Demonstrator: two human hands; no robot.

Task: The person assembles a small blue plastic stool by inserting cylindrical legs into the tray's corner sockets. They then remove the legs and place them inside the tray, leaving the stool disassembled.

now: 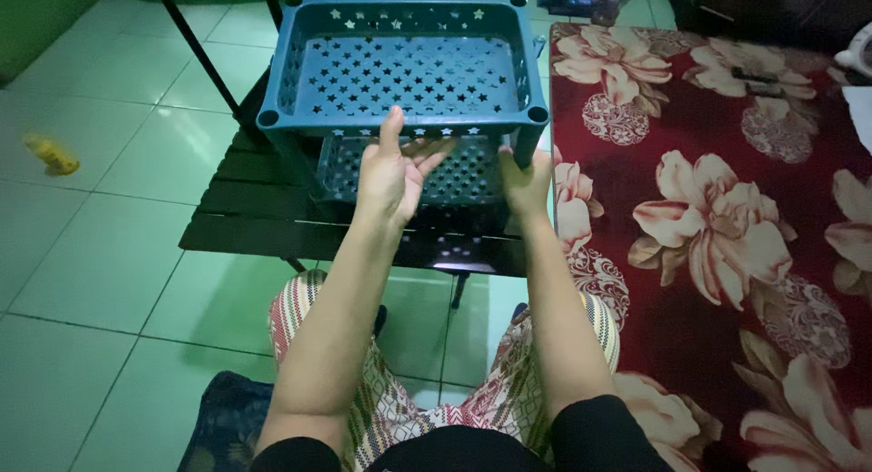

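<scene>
Blue plastic star-perforated stacking rack [404,72] sits on a dark slatted table [245,208], the right hand [525,179] gripping its corner leg [525,145], the left hand [392,172] open, fingers spread against its front rim, seemingly steadying it.

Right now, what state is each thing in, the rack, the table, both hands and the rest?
Blue rack: upright on the table, two tiers stacked, both trays empty.
Black slatted table: standing, bearing the rack.
Left hand: open, thumb on the top tray's front rim.
Right hand: closed around the front right leg.
Yellow bottle: lying on the floor.
</scene>
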